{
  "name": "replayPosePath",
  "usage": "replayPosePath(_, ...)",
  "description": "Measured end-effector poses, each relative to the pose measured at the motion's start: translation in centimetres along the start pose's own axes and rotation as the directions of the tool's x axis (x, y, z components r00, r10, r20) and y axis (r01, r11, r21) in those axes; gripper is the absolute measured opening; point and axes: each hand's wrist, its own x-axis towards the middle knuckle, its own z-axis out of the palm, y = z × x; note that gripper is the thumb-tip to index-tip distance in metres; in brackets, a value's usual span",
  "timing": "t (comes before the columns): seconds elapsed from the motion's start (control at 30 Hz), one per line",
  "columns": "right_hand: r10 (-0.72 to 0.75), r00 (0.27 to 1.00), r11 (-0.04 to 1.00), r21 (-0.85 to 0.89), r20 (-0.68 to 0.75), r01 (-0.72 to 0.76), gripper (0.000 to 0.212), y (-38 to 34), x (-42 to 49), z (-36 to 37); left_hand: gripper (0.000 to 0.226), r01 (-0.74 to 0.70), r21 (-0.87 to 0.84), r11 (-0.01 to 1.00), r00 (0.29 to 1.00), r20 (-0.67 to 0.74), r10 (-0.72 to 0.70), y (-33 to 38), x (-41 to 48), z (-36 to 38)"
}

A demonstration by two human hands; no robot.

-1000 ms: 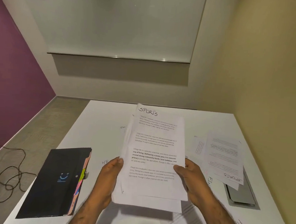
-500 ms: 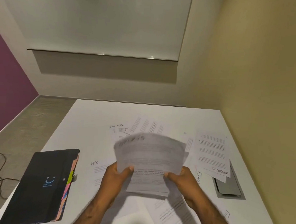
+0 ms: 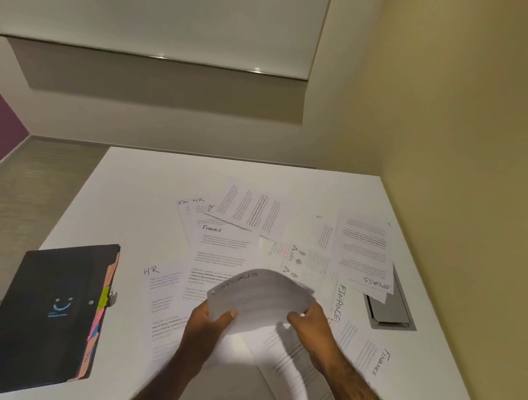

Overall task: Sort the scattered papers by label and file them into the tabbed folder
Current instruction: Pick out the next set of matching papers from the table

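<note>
Held stack (image 3: 259, 296): sheaf of sheets, top one marked SPORTS, bowed upward between both hands, above the near middle of the table (image 3: 126, 190) — blurred, text unreadable.
Left hand (image 3: 208, 324): grasps the stack's near-left edge, thumb on top, fingers hidden beneath.
Right hand (image 3: 310, 323): grasps the near-right edge, thumb on top, fingers curled under.
Tabbed folder (image 3: 48, 313): black, closed, flat on the table well left of the left hand; coloured tabs along its right edge, facing the hands.
Scattered papers (image 3: 221, 250): spread flat beyond and beneath the hands — labels HR, FIN and FINANCE readable, overlapping one another.
Far-right sheet (image 3: 368, 254): marked SPORTS, upside down to the camera, partly covering a grey hatch (image 3: 389, 311) set in the tabletop.
Finance sheet (image 3: 367, 350): just right of the right forearm.
</note>
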Motion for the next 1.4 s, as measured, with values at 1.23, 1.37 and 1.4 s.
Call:
replayPosePath(1.23, -0.017, 0.959, 0.995, 0.094, -0.284, 0.046, 0.018, -2.0, -0.1, 6.0, 0.046, 0.017, 0.094, 0.995, 0.970, 0.242, -0.039, -0.3, 5.8, -5.1)
replayPosePath(1.37, 0.026, 0.928, 0.985, 0.167, -0.371, 0.039, 0.012, -1.6, 0.8, 3.1, 0.019, 0.014, 0.132, 0.991, 0.979, 0.198, -0.040, 1.7, 6.5, -3.0)
replayPosePath(1.4, 0.041, 0.916, 0.983, 0.183, -0.399, 0.036, 0.017, -1.3, 1.3, 1.8, 0.017, 0.013, 0.149, 0.989, 0.981, 0.191, -0.042, 2.3, 6.6, -2.2)
